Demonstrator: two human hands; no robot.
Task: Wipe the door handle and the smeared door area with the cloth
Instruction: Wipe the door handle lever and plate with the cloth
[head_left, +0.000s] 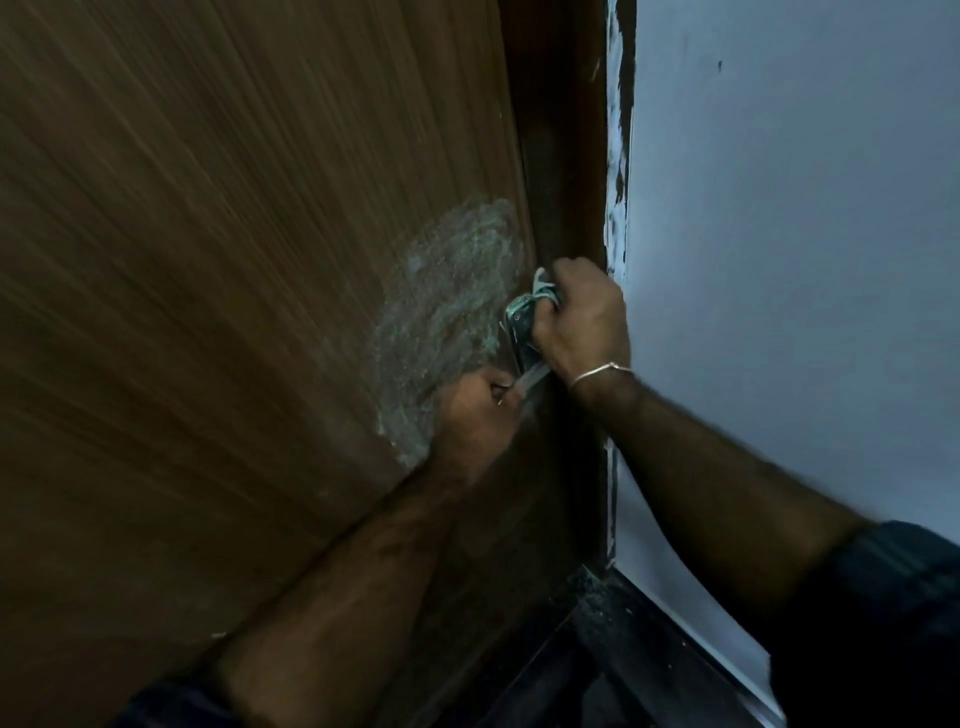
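Observation:
A brown wooden door (208, 260) fills the left of the view. A pale greenish smear (447, 312) spreads over it beside the metal door handle (519, 327). My right hand (582, 322) is closed around the handle's upper part with a light cloth (545, 286) bunched under the fingers. My left hand (478, 410) sits just below the handle, its fingers pinched on a pale strip (530, 376), apparently the cloth's lower end, hanging from the handle. A thin bracelet circles my right wrist. Most of the handle is hidden by my hands.
The dark door frame (566, 156) runs up the door's right edge. A grey-white wall (779, 260) with ragged paint along the frame fills the right. Dark floor (597, 649) shows at the bottom.

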